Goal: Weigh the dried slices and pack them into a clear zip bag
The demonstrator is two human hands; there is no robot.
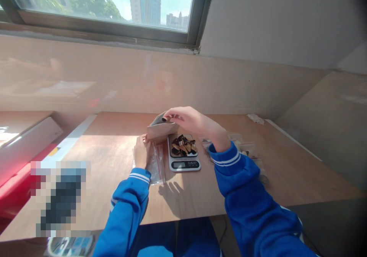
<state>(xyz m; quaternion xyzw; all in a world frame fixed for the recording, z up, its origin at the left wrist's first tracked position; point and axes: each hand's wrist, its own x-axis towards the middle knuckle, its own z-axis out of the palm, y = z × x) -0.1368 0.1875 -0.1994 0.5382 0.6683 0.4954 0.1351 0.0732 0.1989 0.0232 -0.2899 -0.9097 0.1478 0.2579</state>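
step: moving dried-looking pieces (184,145), I guess — in or out, dunno | right hand (186,118): pinching a dark piece (164,119) at the bag (160,132) mouth | left hand (141,152): gripping bag's corner | bag behind-left of scale (183,160), pieces piled on it | next: imo calls for keeping that mouth wide
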